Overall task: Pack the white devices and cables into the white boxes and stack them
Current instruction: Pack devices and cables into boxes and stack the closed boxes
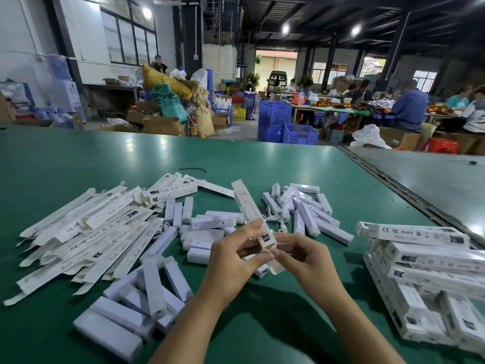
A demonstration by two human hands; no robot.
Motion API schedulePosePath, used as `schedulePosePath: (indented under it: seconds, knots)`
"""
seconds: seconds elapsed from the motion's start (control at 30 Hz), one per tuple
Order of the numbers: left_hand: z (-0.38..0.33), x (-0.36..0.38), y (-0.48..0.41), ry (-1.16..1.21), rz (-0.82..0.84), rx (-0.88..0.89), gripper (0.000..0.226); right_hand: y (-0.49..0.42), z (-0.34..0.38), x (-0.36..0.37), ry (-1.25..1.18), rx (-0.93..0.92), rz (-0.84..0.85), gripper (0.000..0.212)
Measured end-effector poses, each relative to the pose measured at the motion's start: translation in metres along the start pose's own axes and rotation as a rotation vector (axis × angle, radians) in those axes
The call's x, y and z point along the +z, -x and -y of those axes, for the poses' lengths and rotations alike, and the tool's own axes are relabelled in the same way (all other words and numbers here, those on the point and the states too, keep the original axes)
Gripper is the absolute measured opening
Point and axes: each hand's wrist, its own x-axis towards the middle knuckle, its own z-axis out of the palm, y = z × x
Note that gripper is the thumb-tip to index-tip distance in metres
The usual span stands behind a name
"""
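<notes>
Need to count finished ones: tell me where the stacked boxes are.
In the head view, the stacked boxes lie on the right side of the green table, just right of the right hand.

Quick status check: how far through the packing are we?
Done: a stack of assembled boxes sits at the right. In hand: the left hand and right hand hold one box by its open near end. Left: many loose white devices, a few cables and a pile of flat boxes lie on the table.
</notes>
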Motion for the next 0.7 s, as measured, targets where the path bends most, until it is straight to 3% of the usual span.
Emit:
schedulePosePath:
  seconds: [0.17, 0.43, 0.6, 0.7]
  knots:
    - [0.0041, 0.0002, -0.0002, -0.007, -0.034, 0.026, 0.037, 0.0016, -0.0046, 0.0052, 0.135, -0.207, -0.024, 0.023]
    - [0.0092, -0.002, -0.0035, 0.09, -0.096, -0.019, 0.024, 0.0014, -0.0011, 0.0006, 0.276, -0.257, 0.127, 0.046]
    - [0.0084, -0.0011, -0.003, 0.159, -0.042, -0.036, 0.024, 0.0009, -0.0037, 0.0032, 0.31, -0.368, 0.027, 0.017]
    - [0.0075, -0.0003, -0.0008, 0.151, -0.012, -0.039, 0.021, 0.0009, -0.0063, 0.0056, 0.27, -0.38, -0.058, 0.013]
